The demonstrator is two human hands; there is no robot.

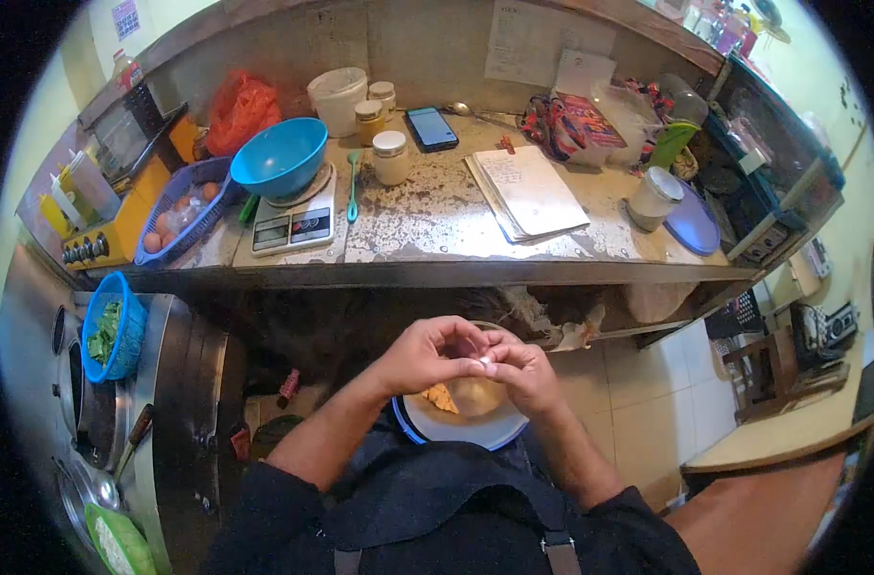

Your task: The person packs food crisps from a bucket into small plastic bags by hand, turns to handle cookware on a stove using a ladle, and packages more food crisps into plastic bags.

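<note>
Both hands meet over a pale basin with a blue rim [475, 439] at my lap. My left hand [427, 356] has its thumb and fingers pinched together. Opposite it, my right hand [521, 372] pinches at the same spot. Between the fingertips shows a small whitish piece [485, 361], too small to name. Inside the basin, below the left hand, lies an orange-yellow mass [441, 397]. The hands cover the far part of the basin.
On the counter ahead are a kitchen scale [298, 225] with a blue bowl [282, 158], an egg basket [183, 206], a phone [430, 128], a notebook [533, 192] and a lidded jar [655, 199]. At left, a blue basket [130, 331] holds green leaves.
</note>
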